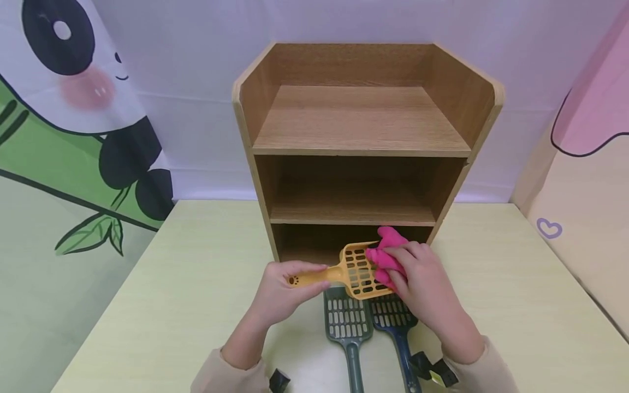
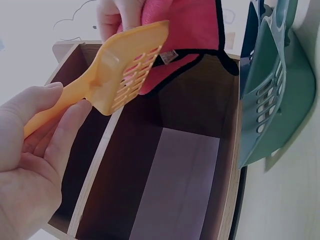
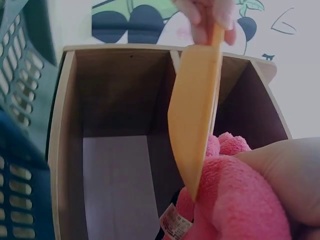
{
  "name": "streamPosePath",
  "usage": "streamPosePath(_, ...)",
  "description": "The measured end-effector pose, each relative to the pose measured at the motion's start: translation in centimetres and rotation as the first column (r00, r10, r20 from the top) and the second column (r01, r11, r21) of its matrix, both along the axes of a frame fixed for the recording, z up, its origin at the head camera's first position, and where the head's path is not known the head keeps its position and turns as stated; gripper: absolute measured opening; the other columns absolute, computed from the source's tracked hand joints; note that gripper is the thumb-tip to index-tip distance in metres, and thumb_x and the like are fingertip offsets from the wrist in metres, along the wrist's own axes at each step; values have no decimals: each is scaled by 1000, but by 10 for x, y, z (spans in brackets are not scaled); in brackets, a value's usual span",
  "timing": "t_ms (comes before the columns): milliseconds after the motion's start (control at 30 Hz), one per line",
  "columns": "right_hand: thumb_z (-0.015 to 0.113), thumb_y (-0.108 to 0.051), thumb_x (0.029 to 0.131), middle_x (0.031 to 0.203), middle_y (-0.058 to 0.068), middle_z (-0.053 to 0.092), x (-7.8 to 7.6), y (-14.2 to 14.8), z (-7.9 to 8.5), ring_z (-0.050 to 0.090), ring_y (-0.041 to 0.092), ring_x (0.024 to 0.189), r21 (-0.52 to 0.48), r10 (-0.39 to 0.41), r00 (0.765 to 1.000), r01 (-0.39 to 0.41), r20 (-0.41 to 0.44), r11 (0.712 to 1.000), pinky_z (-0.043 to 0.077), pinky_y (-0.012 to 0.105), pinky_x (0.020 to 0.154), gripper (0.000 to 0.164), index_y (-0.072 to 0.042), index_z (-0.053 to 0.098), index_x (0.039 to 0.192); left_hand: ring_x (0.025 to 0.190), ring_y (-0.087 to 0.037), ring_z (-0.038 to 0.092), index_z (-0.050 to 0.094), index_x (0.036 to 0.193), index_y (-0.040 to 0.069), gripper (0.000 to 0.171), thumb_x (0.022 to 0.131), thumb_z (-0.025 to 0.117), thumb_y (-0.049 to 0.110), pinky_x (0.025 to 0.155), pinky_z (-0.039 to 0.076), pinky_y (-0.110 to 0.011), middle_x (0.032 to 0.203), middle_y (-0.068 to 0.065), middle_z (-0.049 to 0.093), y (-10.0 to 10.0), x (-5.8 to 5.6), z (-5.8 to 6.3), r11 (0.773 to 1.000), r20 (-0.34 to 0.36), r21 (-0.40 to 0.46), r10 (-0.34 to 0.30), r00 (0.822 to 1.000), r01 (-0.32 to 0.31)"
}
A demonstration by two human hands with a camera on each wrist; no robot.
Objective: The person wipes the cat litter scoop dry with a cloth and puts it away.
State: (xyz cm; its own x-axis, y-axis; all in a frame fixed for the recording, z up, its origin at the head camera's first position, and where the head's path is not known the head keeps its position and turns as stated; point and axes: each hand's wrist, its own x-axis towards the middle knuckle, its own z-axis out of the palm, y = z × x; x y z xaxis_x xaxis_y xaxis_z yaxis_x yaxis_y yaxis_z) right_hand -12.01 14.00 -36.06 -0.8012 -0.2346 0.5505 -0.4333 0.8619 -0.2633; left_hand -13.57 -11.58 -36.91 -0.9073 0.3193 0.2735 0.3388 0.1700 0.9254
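My left hand (image 1: 283,288) grips the handle of a yellow-orange slotted litter scoop (image 1: 361,270), held up in front of the wooden shelf. A paw print marks the handle. In my right hand (image 1: 423,284) is a bunched pink cloth (image 1: 388,254), pressed against the scoop's far end. The left wrist view shows the cloth (image 2: 197,30) with a black edge and a small white tag. From the right wrist, the scoop (image 3: 195,110) appears edge-on beside the fluffy cloth (image 3: 235,195). Below lie a grey-green litter scoop (image 1: 350,322) and a dark blue litter scoop (image 1: 393,319).
A wooden shelf unit (image 1: 363,153) with three levels stands at the back of the pale table (image 1: 162,327). Behind it hangs a lilac cloth backdrop (image 1: 196,82) with cartoon drawings. The two lower scoops lie between my forearms, handles toward me.
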Motion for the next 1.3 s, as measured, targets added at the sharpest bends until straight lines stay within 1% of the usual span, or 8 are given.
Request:
streamPosePath(133, 80, -11, 74, 100, 7, 65, 5, -4, 4, 52, 20, 90, -62, 71, 997, -71, -2, 996, 47, 36, 73, 37, -6, 68, 108, 66, -9, 61, 73, 100, 0, 27, 74, 79, 7, 53, 53, -23, 96, -17, 72, 2, -1, -3, 1000, -19, -8, -5, 1000, 5)
streamPosePath(367, 83, -11, 69, 102, 5, 64, 15, -18, 6, 54, 19, 97, -58, 194, 973, -203, -126, 977, 54, 35, 74, 44, -8, 69, 111, 69, -13, 63, 72, 102, 0, 27, 77, 77, 9, 56, 55, -25, 97, -17, 72, 7, 1, -6, 997, -53, 9, -70, 996, 71)
streamPosePath(600, 86, -17, 65, 97, 6, 67, 10, -16, 1, 57, 21, 94, 19, 143, 985, -142, -97, 990, 52, 41, 81, 44, -9, 72, 106, 66, -8, 62, 72, 100, -2, 26, 76, 77, 6, 53, 54, -24, 95, -18, 72, 6, 3, -4, 997, -83, 23, -66, 994, 68)
streamPosePath(800, 84, -14, 68, 96, 9, 67, 5, -8, 0, 57, 24, 87, 36, 84, 988, -80, -131, 996, 48, 38, 74, 38, -7, 72, 103, 70, -7, 65, 72, 97, -5, 25, 74, 78, 2, 56, 56, -26, 94, -21, 72, 0, 1, -1, 997, -79, 57, -42, 996, 47)
streamPosePath(1067, 80, -9, 73, 99, 16, 64, 4, 4, 10, 58, 30, 88, -128, -82, 991, 68, -106, 989, 52, 46, 71, 40, 0, 66, 110, 68, -7, 63, 72, 96, -6, 26, 72, 78, -1, 55, 55, -24, 93, -21, 71, -9, -2, 5, 998, -43, 62, -8, 999, 10)
streamPosePath(1133, 77, -8, 77, 101, 16, 63, 5, 5, 11, 57, 27, 87, -229, -122, 991, 107, -51, 968, 53, 41, 69, 39, 0, 63, 113, 67, -7, 63, 72, 96, -6, 26, 72, 78, -1, 55, 55, -24, 93, -22, 71, -11, -2, 4, 998, -30, 63, -17, 999, 19)
streamPosePath(1200, 71, -9, 83, 103, 13, 61, 5, 7, 12, 56, 22, 86, -376, -117, 992, 124, 41, 918, 54, 32, 68, 36, -1, 60, 117, 67, -7, 63, 71, 96, -7, 26, 72, 78, -2, 56, 55, -24, 93, -23, 70, -12, -3, 4, 997, -13, 71, -36, 999, 37)
streamPosePath(1300, 59, -18, 94, 106, 7, 57, 4, 10, 14, 56, 14, 87, -614, 25, 975, 120, 222, 780, 54, 21, 69, 33, -4, 53, 123, 69, -9, 64, 69, 97, -10, 27, 72, 77, -3, 59, 56, -24, 95, -27, 69, -12, -2, 4, 992, 3, 101, -76, 997, 75)
